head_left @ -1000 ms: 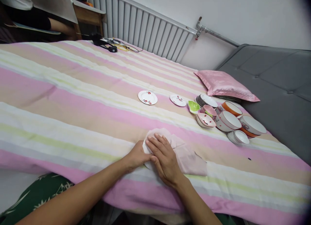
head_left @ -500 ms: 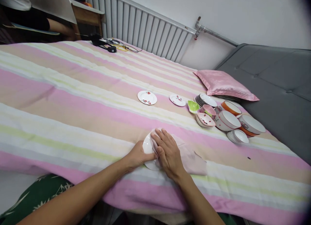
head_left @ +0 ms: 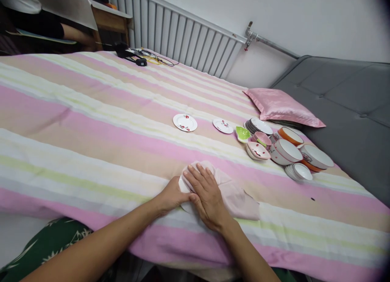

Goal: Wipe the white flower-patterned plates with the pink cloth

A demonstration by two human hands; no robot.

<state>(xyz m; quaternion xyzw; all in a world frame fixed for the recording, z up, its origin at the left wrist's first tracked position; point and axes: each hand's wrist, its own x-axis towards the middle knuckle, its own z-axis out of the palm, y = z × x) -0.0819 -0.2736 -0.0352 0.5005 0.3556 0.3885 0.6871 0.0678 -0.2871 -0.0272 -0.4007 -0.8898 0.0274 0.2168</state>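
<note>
My left hand (head_left: 172, 197) grips the left rim of a white plate (head_left: 184, 186), its thumb reaching over the front. Most of that plate is hidden under a pale pink cloth (head_left: 236, 196). My right hand (head_left: 207, 198) lies flat on the cloth, fingers stretched out and pressing it onto the plate. The cloth's loose end trails to the right across the striped bedspread (head_left: 122, 160). Beyond my hands lie two white plates with red flowers, one plate (head_left: 185, 122) by itself and another plate (head_left: 222, 126) closer to the bowls.
On the right stand a plate stack (head_left: 258, 126), a green leaf-shaped dish (head_left: 243, 134), a strawberry-patterned bowl (head_left: 258, 150), larger bowls (head_left: 286, 150) and small white bowls (head_left: 299, 172). Behind them is a pink pillow (head_left: 282, 105). Black gear and cables (head_left: 134, 56) lie far back; a person (head_left: 27, 14) sits far left.
My right hand has slid slightly left with the cloth, which now covers more of the plate. My left hand keeps its hold on the rim.
</note>
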